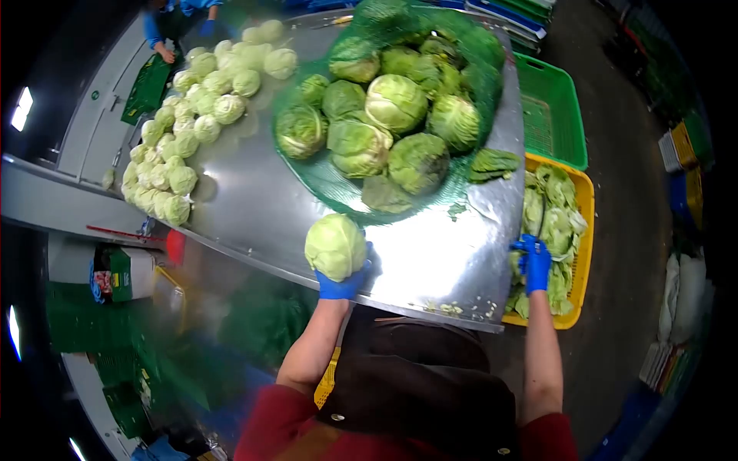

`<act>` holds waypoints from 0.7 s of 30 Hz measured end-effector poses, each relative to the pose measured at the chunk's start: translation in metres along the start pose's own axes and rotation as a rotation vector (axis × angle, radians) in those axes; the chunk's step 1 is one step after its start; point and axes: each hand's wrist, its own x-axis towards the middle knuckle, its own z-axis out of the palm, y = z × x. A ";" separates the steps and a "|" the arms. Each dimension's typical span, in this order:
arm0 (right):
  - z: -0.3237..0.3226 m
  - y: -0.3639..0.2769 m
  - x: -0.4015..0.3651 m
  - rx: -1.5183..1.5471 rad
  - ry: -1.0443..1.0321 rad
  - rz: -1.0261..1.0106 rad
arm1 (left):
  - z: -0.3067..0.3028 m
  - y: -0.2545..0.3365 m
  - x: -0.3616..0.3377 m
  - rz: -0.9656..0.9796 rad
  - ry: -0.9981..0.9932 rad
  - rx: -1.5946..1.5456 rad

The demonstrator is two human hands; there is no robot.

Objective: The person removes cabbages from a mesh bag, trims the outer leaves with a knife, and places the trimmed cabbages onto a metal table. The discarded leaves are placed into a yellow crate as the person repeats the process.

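My left hand [342, 283], in a blue glove, is closed around the underside of a trimmed pale green cabbage [335, 246], just above the near edge of the steel table [254, 177]. A thin dark knife [543, 217] points away from my right hand [535, 263], also blue-gloved, whose fingers are wrapped around its handle. That hand is over a yellow crate [586, 253] of loose cabbage leaves [560, 223]. Beyond my left hand, several untrimmed cabbages [396, 104] with darker outer leaves lie in a green net bag [307, 173] on the table.
Trimmed cabbages [184, 138] are piled along the table's left side. Loose leaves [493, 164] and scraps lie by its right edge. A green crate [569, 115] stands beyond the yellow one. At the far left, another person's hand [166, 54] is near a green crate.
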 end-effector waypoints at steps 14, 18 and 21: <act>0.151 -0.092 -0.090 -0.013 -0.184 -0.185 | -0.129 0.085 0.152 -0.104 -0.067 -1.424; 0.194 -0.153 -0.058 -0.258 -0.101 -0.778 | -0.021 0.083 0.152 -0.349 -0.540 -1.039; 0.229 -0.184 -0.023 -0.344 -0.124 -0.907 | 0.039 0.078 0.133 -0.612 -0.566 -0.909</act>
